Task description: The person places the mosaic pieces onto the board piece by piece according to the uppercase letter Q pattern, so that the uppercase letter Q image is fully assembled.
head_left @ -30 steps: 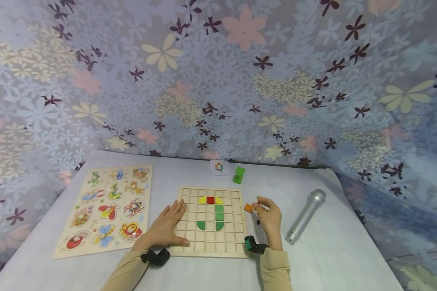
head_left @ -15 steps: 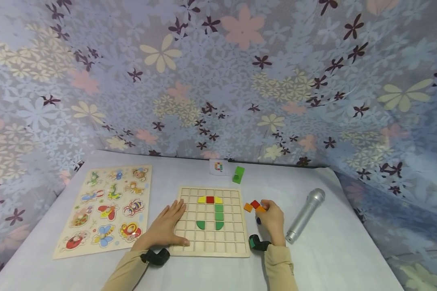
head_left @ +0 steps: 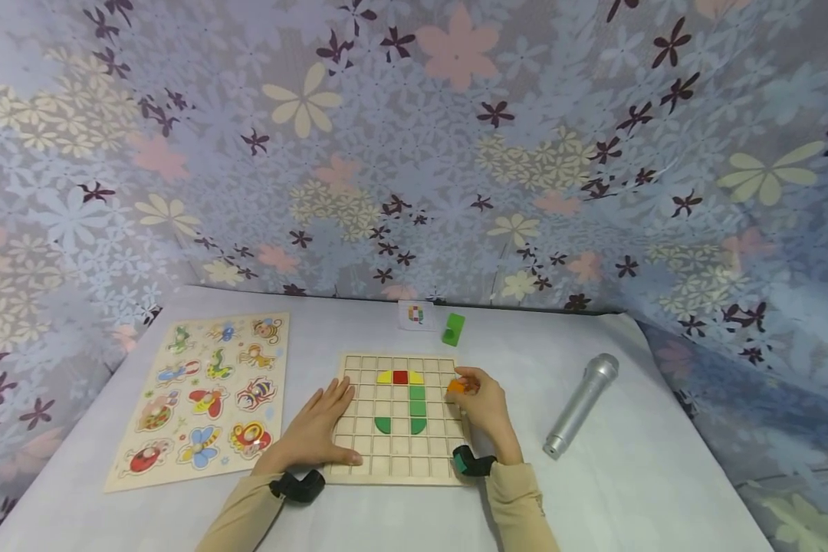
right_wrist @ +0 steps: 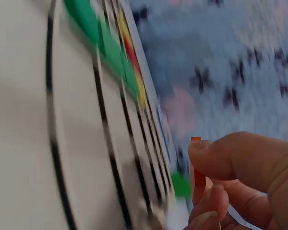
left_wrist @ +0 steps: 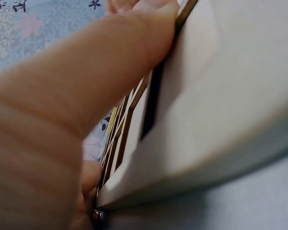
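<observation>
My left hand point(head_left: 317, 429) lies spread over the left edge of a wooden grid board point(head_left: 372, 468), thumb on its surface. Set in the board's cells are a red square tile point(head_left: 400, 377), yellow quarter-round tiles point(head_left: 416, 377) on either side of it, green square tiles point(head_left: 418, 400) below on the right, and green quarter-round tiles point(head_left: 382, 425). At the board's right edge my right hand point(head_left: 486, 406) pinches an orange square tile point(head_left: 457, 387) between thumb and fingers; the same tile point(right_wrist: 199, 179) appears edge-on in the right wrist view. The hand hides the table just behind it.
A pattern card point(head_left: 415, 315) and a green block point(head_left: 454, 330) lie behind the board. To the left is a wooden insect puzzle point(head_left: 210, 399); a silver microphone point(head_left: 581, 406) lies to the right. A flowered cloth point(head_left: 414, 153) hangs at the back.
My right hand has moved left to the board's right edge with the orange tile. The loose red and orange tiles beside the board are now out of sight. My left hand has stayed put.
</observation>
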Tool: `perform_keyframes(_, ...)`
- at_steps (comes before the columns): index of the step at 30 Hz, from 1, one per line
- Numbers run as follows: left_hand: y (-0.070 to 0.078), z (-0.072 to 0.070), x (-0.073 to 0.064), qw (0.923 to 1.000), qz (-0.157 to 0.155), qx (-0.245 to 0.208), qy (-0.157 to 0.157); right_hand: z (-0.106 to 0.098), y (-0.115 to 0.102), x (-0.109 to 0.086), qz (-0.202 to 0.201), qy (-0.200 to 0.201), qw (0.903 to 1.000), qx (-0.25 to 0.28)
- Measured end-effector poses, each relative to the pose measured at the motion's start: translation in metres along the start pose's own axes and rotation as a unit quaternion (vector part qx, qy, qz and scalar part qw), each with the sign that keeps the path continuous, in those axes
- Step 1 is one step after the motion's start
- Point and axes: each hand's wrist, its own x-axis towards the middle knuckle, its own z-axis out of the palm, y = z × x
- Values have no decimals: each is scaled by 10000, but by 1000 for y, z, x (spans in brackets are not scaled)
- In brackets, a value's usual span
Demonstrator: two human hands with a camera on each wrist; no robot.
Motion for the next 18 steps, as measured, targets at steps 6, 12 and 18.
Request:
perform_keyframes(6,-1,0,0,10000,56,67,18,45,-24,-6,-705,-986,9926,-118)
perform_keyframes(12,0,1,2,9999,99,71,18,72,-34,-11,-1171,-1363,9817,-628)
perform_keyframes(18,-2,1,1,9999,68,101,28,78,-35,-13,-1126,-1372,9819,-662)
